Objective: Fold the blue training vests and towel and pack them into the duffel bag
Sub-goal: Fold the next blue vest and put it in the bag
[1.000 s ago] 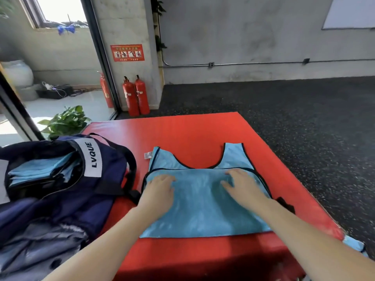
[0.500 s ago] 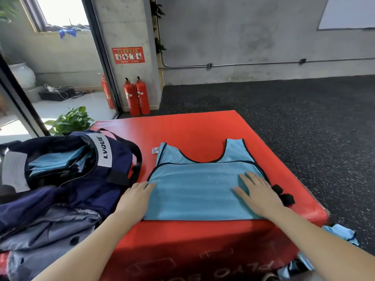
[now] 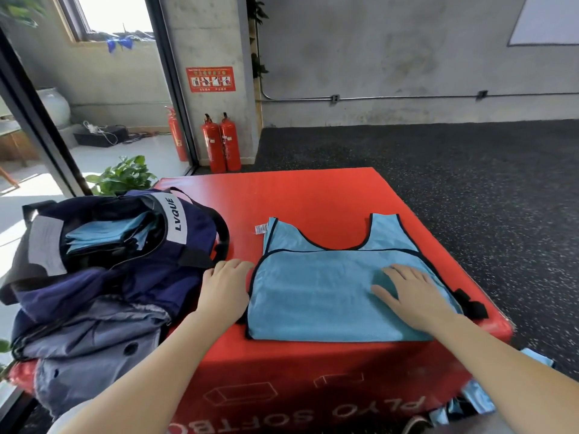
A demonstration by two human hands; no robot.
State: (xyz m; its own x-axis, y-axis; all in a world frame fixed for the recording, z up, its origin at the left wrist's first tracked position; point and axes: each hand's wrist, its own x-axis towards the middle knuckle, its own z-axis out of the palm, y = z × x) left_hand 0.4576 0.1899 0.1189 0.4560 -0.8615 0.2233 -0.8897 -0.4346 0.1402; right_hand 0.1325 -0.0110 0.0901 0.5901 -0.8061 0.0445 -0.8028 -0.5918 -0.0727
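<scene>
A light blue training vest [image 3: 316, 296] with black trim lies on the red plyo box [image 3: 313, 195], its lower half folded up over the chest. My right hand [image 3: 410, 292] rests flat on the vest's right side, fingers spread. At the vest's left edge, my left hand [image 3: 227, 286] lies flat on the box, between the vest and the bag. The navy duffel bag [image 3: 125, 261] marked LVQUE sits open on the left, with folded blue vests [image 3: 103, 230] inside it.
More blue fabric [image 3: 479, 399] hangs by the box's lower right corner on the floor. Two red fire extinguishers [image 3: 221, 142] stand by the pillar behind the box. A green plant [image 3: 122, 177] sits behind the bag. Dark speckled floor lies to the right.
Both hands slid outward across the vest: the left from the vest's middle to its left edge, the right toward its right side. The view pulled back slightly.
</scene>
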